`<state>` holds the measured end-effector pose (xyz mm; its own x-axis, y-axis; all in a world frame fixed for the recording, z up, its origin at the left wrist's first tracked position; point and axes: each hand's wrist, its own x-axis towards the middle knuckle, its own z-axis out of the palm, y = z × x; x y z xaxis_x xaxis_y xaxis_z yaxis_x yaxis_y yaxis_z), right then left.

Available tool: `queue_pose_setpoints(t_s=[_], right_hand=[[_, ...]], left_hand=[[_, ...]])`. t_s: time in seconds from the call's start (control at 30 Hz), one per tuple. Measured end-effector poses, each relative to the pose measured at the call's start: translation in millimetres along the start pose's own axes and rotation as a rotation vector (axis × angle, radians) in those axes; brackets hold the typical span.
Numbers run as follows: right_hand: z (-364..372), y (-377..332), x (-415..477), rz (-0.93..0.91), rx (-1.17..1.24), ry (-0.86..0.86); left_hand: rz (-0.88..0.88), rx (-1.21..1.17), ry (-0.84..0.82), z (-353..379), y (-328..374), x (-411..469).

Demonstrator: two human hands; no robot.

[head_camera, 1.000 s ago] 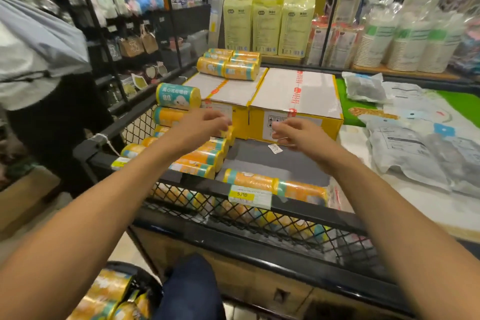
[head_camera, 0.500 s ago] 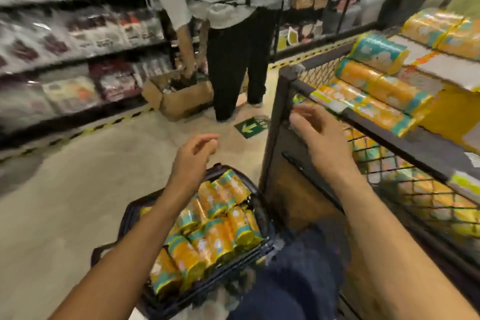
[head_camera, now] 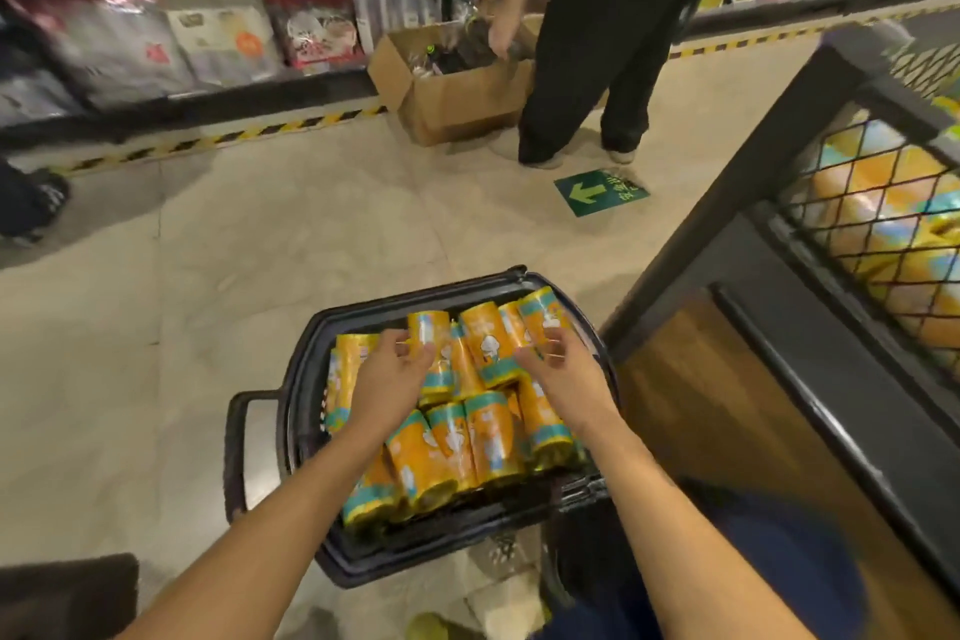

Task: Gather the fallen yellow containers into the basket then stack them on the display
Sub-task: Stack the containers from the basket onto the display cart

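**Aisle Count: One Basket, About a Dozen Containers**

One black basket (head_camera: 306, 353) holds roughly a dozen yellow containers (head_camera: 491, 437); some are covered, so the exact number is unclear. Two hands: left hand (head_camera: 389, 379), right hand (head_camera: 566, 374). One cardboard box (head_camera: 452, 99), one green arrow sign (head_camera: 597, 192), one standing person (head_camera: 613, 42).

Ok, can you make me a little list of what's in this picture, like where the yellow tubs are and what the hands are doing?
place: shop aisle
basket: black, on the floor, holding many yellow containers
left hand: over the containers, grip unclear
right hand: over the containers, grip unclear
display: black mesh rack at right, yellow packs behind the mesh
other person: stands by an open cardboard box
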<state>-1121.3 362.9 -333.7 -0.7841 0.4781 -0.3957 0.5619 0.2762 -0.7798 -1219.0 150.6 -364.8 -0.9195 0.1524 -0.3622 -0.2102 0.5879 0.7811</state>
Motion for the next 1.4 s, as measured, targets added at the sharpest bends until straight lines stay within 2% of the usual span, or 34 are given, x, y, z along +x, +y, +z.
queue_pose_setpoints(t_s=[0.13,0.3,0.4,0.47,0.57,0.73,0.87,0.97,1.1,1.23,1.4], right_hand=[[38,15,47,-0.006,-0.142,0.023],[86,24,83,-0.032,-0.377,0.061],[101,26,93,-0.019,-0.503,0.124],[100,27,97,0.016,-0.498,0.122],[86,30,93,0.036,-0.325,0.090],[35,28,58,0.063,0.056,0.101],[-16,6,15,0.031,0.224,0.067],[-59,-24,-23,-0.021,0.243,0.063],[-123,-76,-84,-0.150,0.278,0.203],[-195,-115,-151,-0.297,0.269,0.335],[-293,-126,-233,-0.360,0.215,0.556]], left_hand=[[-0.086,0.077,0.045,21,-14,35],[-0.016,0.370,0.125,40,-20,60],[0.005,0.588,0.117,45,-7,59],[0.003,0.677,0.116,51,-7,61],[0.008,0.690,0.113,56,-13,61],[-0.048,0.417,0.059,48,1,50],[-0.008,0.163,0.001,32,39,31],[0.116,-0.045,-0.034,21,88,7],[0.311,-0.222,-0.096,1,164,-37],[0.467,-0.334,-0.220,-4,248,-98],[0.750,-0.349,-0.390,23,350,-186]])
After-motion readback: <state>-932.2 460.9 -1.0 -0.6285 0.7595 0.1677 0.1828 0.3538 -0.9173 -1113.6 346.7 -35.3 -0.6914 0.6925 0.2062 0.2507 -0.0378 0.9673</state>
